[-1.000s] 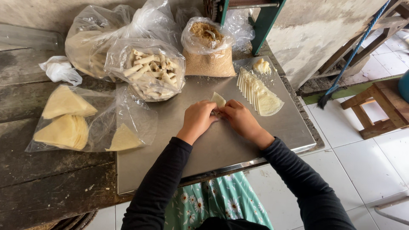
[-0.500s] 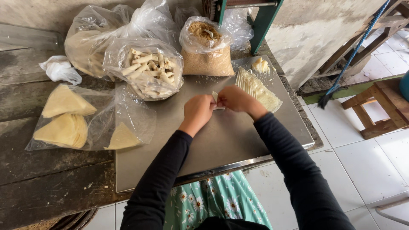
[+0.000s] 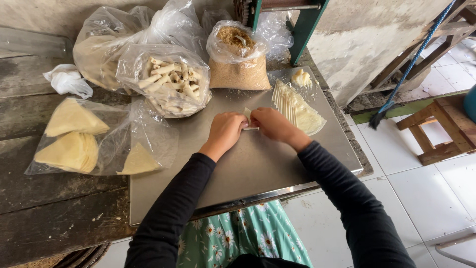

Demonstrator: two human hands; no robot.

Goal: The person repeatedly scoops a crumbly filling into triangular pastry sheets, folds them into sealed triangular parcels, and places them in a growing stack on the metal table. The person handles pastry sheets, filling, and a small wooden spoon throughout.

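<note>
A dark, weathered wooden table (image 3: 44, 208) carries everything, and on it lies a flat sheet of brushed grey metal (image 3: 248, 173) that serves as a smooth, clean working face, likely because the rough planks would snag thin dough. Along the far edge stand the clear plastic bags, kept behind the working space yet within reach: a large, crumpled one (image 3: 109, 44) at the back left, a rounder one filled with pale rolled sticks (image 3: 171, 84) in front of it, and a knotted one of brown crumbly filling (image 3: 239, 62) to their right. A flat clear bag of cream triangular folded wrappers (image 3: 79, 144) lies on the bare wood to the left. None of the bags shows a label or print. A fanned stack of pale cut wrapper strips (image 3: 296, 106) sits on the metal just right of the hands, with a small lump of pale paste (image 3: 300, 78) beyond it.

At the centre of the sheet, the left hand (image 3: 225, 130) and right hand (image 3: 275, 125) meet, fingers curled narrowly and pinching one small pale wrapper piece (image 3: 248, 117) between them, pressed low on the metal. How each fingertip grips it cannot be told.
</note>
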